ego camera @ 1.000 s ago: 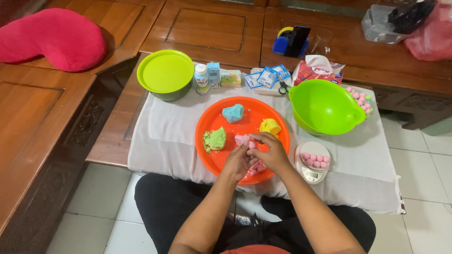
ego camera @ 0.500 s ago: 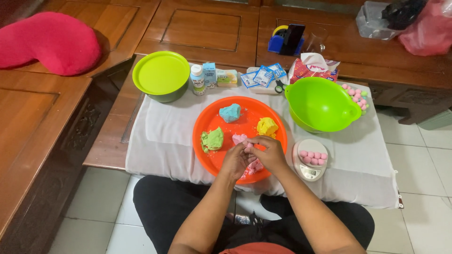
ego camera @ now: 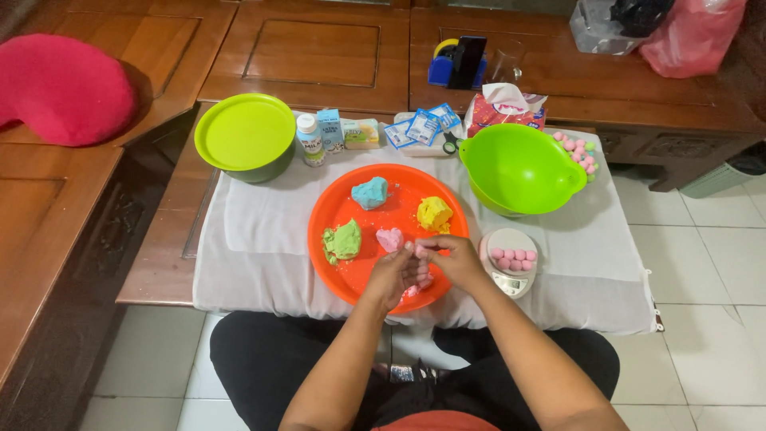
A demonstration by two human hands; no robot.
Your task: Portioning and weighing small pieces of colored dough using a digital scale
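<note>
Hands meet over the near part of the orange plate [ego camera: 343,215]: the left hand [ego camera: 392,275] and the right hand [ego camera: 455,259] are cupped toward each other, fingertips touching, pinching a small piece of pink dough [ego camera: 418,251] between them, so both grips are narrow and closed on that piece. Just beyond the fingertips, on the plate, lies a larger pink dough lump [ego camera: 390,238]. Further out from the grip sit a blue dough lump [ego camera: 370,192] and, to its right, a yellow dough lump [ego camera: 435,213]; to the left of the grip lies a green dough lump [ego camera: 343,241], all four apart from one another on the plate. Just to the right of the right hand stands a small white scale [ego camera: 509,281] carrying several pink balls [ego camera: 512,258]. Beyond that, up and right of the grip, is an open lime-green bowl [ego camera: 519,168], with more pink balls [ego camera: 576,150] on the cloth behind its rim. Far left and beyond the grip stands a lidded green bowl [ego camera: 245,136], with a small bottle [ego camera: 309,139] and cartons beside it. Everything rests on a white cloth [ego camera: 263,231] over a low wooden table.
</note>
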